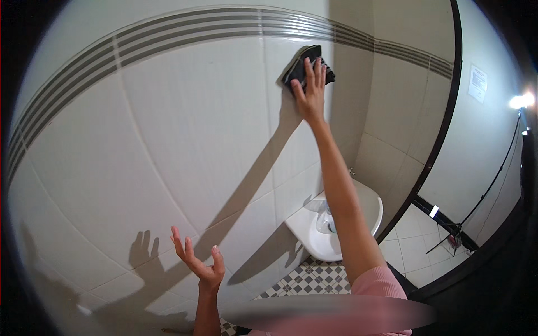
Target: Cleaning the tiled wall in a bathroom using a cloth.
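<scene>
My right hand [311, 99] presses a dark cloth [296, 69] with pale stripes flat against the white tiled wall [213, 117]. Its fingers are spread over the cloth, just below the grey-striped border [235, 29]. The cloth's edges stick out around the fingers. Lower down on the left, my left hand [203, 267] is raised with its fingers apart and nothing in them. It appears to be clear of the wall, and its shadow falls on the tiles beside it.
Below my right arm, a white corner washbasin [315, 239] holds a clear plastic bottle [323, 222], partly hidden. Checkered tiles [322, 278] cover the floor. At the right, beyond a dark door frame [444, 137], a lit lamp [522, 101] stands on a tripod [482, 197].
</scene>
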Tool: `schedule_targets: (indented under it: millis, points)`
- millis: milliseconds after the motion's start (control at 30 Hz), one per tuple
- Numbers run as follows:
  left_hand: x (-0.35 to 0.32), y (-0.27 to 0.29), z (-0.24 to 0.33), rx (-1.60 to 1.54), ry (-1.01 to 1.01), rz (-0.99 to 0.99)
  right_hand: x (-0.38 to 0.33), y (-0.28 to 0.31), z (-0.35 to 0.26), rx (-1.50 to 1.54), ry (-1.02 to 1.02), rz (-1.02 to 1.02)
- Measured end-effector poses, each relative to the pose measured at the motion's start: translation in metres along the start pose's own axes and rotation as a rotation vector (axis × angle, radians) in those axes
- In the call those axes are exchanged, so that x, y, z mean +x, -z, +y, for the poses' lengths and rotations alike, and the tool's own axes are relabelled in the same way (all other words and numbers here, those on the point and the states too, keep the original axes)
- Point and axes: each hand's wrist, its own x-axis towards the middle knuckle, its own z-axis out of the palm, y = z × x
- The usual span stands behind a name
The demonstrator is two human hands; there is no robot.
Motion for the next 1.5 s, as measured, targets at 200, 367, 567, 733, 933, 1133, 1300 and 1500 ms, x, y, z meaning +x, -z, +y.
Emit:
schedule_targets:
  millis: [200, 367, 567, 733, 933, 1133, 1300, 1500]
  points:
    - [0.006, -0.076, 0.043, -0.121, -0.011, 0.029, 0.017, 0.033, 0.122, 0.01, -0.39, -0.018]
    - [0.014, -0.126, 0.079, -0.117, -0.01, 0.005, -0.06, 0.013, 0.055, 0.059, -0.034, -0.049]
    - [0.02, -0.179, 0.109, -0.185, -0.013, 0.006, -0.172, 0.055, 0.077, 0.113, 0.14, -0.629]
    - [0.012, -0.208, 0.119, -0.194, 0.012, -0.052, -0.177, 0.083, 0.186, 0.07, -0.204, -0.535]
    - [0.025, -0.243, 0.129, -0.292, -0.075, -0.143, -0.138, 0.101, 0.224, 0.145, -0.671, -0.32]
    - [0.043, -0.292, 0.151, -0.552, -0.024, -0.295, -0.176, 0.172, 0.216, 0.616, -1.239, -0.196]
    - [0.047, -0.328, 0.174, -0.77, 0.019, -0.418, -0.208, 0.234, 0.175, 1.159, -1.42, 0.325]
    - [0.027, -0.389, 0.224, -1.036, 0.205, -0.639, -0.189, 0.314, 0.164, 1.241, -1.292, 0.445]
